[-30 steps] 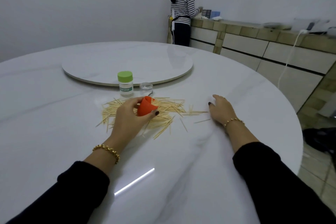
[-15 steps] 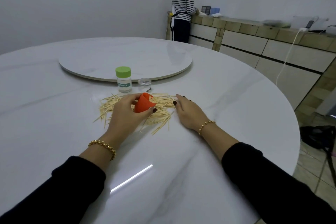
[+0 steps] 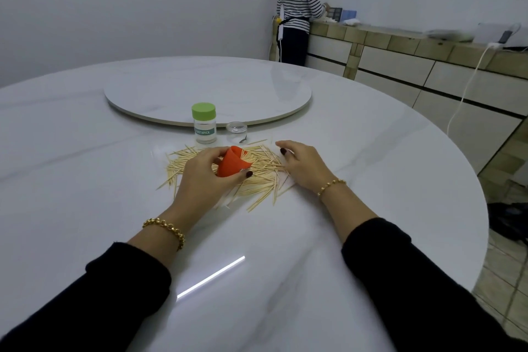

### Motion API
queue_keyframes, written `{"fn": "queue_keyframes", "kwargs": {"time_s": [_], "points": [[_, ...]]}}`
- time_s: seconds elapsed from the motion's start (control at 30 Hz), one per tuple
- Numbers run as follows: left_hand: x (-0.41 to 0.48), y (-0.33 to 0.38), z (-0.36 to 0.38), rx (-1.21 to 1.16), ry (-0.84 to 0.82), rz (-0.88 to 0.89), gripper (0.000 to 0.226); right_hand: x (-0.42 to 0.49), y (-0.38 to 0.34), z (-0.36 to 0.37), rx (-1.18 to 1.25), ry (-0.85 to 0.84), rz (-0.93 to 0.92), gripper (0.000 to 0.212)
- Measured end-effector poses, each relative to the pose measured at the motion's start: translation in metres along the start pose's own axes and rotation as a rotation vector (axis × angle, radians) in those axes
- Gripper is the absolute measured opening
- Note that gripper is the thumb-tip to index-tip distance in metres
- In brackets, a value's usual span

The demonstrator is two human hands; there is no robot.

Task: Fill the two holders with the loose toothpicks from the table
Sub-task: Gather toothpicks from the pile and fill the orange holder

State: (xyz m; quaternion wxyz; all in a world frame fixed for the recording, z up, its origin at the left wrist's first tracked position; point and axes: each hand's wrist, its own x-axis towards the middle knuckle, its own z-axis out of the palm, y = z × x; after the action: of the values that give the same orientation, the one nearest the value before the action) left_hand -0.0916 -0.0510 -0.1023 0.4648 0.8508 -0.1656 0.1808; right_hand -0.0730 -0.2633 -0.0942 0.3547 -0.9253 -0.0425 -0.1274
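While my left grip (image 3: 205, 177) clasps the orange cap (image 3: 233, 164) above the loose toothpicks (image 3: 263, 177), my right grip (image 3: 303, 166) rests released on the pile's right side. The green-lidded holder (image 3: 203, 123) and clear holder (image 3: 236, 129) stand just beyond, mid-surface (image 3: 85, 180).

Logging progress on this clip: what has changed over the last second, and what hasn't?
The right hand slid left across the table to the right edge of the toothpick pile, apparently sweeping the stray picks in with it; it rests there, gripping nothing. Unchanged: the left hand holds the orange cap over the pile; the green-lidded holder and the clear jar stand behind it.
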Motion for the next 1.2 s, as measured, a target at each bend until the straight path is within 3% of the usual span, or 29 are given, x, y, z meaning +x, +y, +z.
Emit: {"fn": "queue_keyframes", "kwargs": {"time_s": [0.2,0.4,0.57,0.7,0.97,1.2], "points": [[0.000,0.000,0.000,0.008,-0.005,0.007,0.060,-0.005,0.023,-0.025,0.075,-0.132,0.100,0.042],[0.000,-0.002,-0.001,0.012,0.001,0.008,0.056,-0.010,0.010,-0.026,-0.183,-0.310,0.092,0.069],[0.000,-0.002,-0.001,0.018,0.006,0.010,0.056,-0.008,0.006,0.003,-0.251,-0.066,0.063,0.057],[-0.001,0.000,0.000,0.014,0.001,0.007,0.057,-0.003,0.006,0.020,-0.299,0.103,0.039,0.035],[0.000,-0.001,-0.001,0.006,-0.008,-0.009,0.057,0.005,0.002,0.029,-0.373,0.199,-0.046,0.024],[0.002,-0.002,-0.007,0.006,0.024,-0.030,0.058,0.014,-0.001,0.032,-0.292,0.239,-0.057,0.022]]}}
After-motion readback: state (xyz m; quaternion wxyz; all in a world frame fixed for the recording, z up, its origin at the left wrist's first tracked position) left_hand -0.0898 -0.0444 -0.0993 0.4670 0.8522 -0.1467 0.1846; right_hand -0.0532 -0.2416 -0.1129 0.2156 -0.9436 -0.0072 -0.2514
